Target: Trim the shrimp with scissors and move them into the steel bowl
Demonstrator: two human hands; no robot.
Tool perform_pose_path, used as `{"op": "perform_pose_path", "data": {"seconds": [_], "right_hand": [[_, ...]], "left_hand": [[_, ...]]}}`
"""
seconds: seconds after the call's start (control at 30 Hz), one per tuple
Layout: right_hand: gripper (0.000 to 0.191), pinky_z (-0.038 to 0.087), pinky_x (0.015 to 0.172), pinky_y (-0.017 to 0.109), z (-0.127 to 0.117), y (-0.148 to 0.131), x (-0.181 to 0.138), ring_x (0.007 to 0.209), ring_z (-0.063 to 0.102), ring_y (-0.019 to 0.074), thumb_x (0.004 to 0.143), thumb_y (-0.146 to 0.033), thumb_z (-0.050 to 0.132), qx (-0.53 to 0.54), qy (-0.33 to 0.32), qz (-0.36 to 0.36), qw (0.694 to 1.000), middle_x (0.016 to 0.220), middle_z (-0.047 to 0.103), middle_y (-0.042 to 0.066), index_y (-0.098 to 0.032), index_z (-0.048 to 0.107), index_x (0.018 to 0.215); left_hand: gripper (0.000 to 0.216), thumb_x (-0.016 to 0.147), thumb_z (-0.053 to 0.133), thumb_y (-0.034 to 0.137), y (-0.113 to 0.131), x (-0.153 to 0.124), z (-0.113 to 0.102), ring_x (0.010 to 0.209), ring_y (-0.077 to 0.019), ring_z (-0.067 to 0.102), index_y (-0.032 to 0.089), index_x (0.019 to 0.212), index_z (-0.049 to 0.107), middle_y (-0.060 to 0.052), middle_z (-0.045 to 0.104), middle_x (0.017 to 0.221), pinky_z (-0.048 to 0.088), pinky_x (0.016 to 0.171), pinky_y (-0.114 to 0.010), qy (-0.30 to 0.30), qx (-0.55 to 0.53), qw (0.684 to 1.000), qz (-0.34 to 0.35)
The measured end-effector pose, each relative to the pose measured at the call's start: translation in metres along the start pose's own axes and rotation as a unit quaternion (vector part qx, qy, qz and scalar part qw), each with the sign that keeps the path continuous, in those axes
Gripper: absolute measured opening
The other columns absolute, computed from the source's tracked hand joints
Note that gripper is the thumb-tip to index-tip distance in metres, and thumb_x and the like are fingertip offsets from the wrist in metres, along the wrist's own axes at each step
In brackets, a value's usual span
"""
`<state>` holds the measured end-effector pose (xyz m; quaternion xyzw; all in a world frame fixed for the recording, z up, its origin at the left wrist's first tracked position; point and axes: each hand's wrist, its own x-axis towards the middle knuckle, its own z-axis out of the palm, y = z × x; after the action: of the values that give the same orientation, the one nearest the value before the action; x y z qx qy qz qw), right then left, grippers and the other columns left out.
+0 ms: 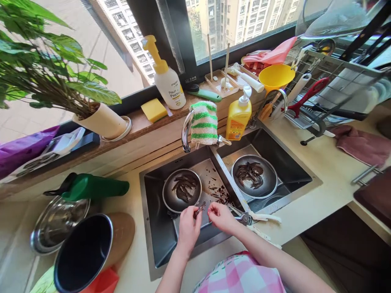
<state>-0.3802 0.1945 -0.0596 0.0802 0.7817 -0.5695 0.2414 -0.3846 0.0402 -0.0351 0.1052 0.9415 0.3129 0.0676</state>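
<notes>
Above the front of the left sink basin [155,240], my left hand [188,228] pinches a small dark brown piece [200,208] that looks like a shrimp. Close to its right, the fingers of my right hand [223,218] are pressed together; whatever they hold is too small to make out. A round dark bowl [167,198] in the left basin holds several long, dark, shrimp-like pieces [185,188]. Another round bowl [270,179] with a dark heap [249,174] sits in the right basin. Dark scraps [221,194] lie scattered on the left basin's floor. White-handled shears [246,219] rest beside my right wrist.
A faucet [185,132] draped with a green-striped cloth [204,123] rises behind the basins, next to a yellow soap bottle [238,121]. On the left stand a large pot [122,232], a glass lid [58,226] and a green container [96,187]. A dish rack [336,69] is at right.
</notes>
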Motion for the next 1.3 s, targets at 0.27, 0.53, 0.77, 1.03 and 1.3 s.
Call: {"op": "perform_pose_path", "data": {"seconds": [0.27, 0.53, 0.77, 1.03, 1.3], "right_hand": [[0.016, 0.04, 0.066, 0.025, -0.017, 0.019, -0.013, 0.079, 0.061, 0.0196, 0.08, -0.023, 0.047, -0.301, 0.021, -0.082, 0.95, 0.086, 0.065, 0.009, -0.017, 0.059, 0.088], [0.018, 0.039, 0.067, 0.024, -0.036, 0.026, -0.028, 0.079, 0.059, 0.0184, 0.079, -0.018, 0.046, -0.248, 0.046, -0.078, 0.965, 0.086, 0.065, 0.007, -0.016, 0.06, 0.089], [0.015, 0.036, 0.068, 0.023, -0.088, 0.025, -0.045, 0.078, 0.054, 0.0157, 0.076, -0.014, 0.044, -0.328, 0.061, -0.038, 0.942, 0.084, 0.06, 0.004, -0.019, 0.055, 0.085], [0.013, 0.032, 0.06, 0.027, -0.127, 0.055, -0.061, 0.073, 0.054, 0.0211, 0.066, -0.014, 0.046, -0.501, -0.017, 0.01, 0.865, 0.079, 0.058, 0.006, -0.02, 0.052, 0.076], [0.014, 0.035, 0.061, 0.029, -0.131, 0.078, -0.058, 0.072, 0.056, 0.023, 0.063, -0.01, 0.047, -0.536, -0.031, 0.018, 0.844, 0.073, 0.058, 0.006, -0.022, 0.05, 0.068]], "left_hand": [[0.016, 0.082, 0.044, 0.032, 0.042, 0.043, 0.001, 0.068, -0.0143, 0.057, 0.02, 0.089, 0.05, -0.001, 0.061, 0.08, 0.043, 0.061, -0.025, -0.086, -0.109, 0.99, -0.011], [0.034, 0.078, 0.052, 0.021, 0.134, 0.125, 0.048, 0.091, -0.0168, 0.057, 0.019, 0.112, 0.049, -0.006, 0.06, 0.107, 0.044, 0.082, -0.029, -0.194, -0.188, 0.944, 0.187], [0.026, 0.08, 0.047, 0.021, -0.01, 0.111, 0.039, 0.093, -0.0161, 0.058, 0.017, 0.104, 0.055, -0.006, 0.062, 0.104, 0.044, 0.085, -0.028, -0.078, -0.148, 0.981, -0.096], [0.012, 0.075, 0.051, 0.01, -0.155, 0.036, 0.04, 0.082, -0.017, 0.062, 0.014, 0.082, 0.06, -0.006, 0.066, 0.083, 0.046, 0.075, -0.027, -0.027, -0.084, 0.942, -0.323], [0.023, 0.083, 0.051, 0.027, -0.201, 0.06, 0.071, 0.089, -0.017, 0.057, 0.013, 0.101, 0.055, -0.006, 0.059, 0.1, 0.047, 0.078, -0.037, -0.057, -0.06, 0.916, -0.393]]}}
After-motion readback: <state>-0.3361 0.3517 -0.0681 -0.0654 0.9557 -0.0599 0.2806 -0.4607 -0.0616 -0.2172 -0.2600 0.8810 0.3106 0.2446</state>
